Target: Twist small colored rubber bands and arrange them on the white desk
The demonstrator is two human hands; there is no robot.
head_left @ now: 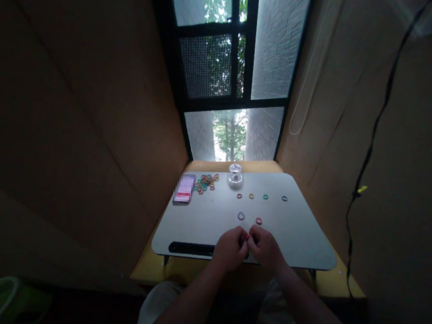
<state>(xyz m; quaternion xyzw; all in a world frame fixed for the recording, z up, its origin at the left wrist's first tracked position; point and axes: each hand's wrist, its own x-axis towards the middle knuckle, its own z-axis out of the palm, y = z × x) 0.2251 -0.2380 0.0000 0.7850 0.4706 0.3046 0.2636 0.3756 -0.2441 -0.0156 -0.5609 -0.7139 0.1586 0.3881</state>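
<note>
Near the front of the white table [203, 221], my left hand [231, 246] and my right hand [264, 244] meet fingertip to fingertip. Both are closed in a pinch on a small red band [247, 237], mostly covered by the fingers. Just beyond them lie a purple band [241, 216] and a red band [258, 220]. Farther back is a spaced row: a red band [239, 196], a yellow band [251, 196], a green band [265, 197] and a dark teal band [284, 199]. A pile of mixed coloured bands [206, 182] sits at the back left.
A clear jar [235, 176] stands at the table's back edge. A phone [184, 188] lies at the left edge. The black slot [191, 248] runs along the front, partly behind my left hand. A black cable [374, 125] hangs at right; a green basket [3, 299] is lower left.
</note>
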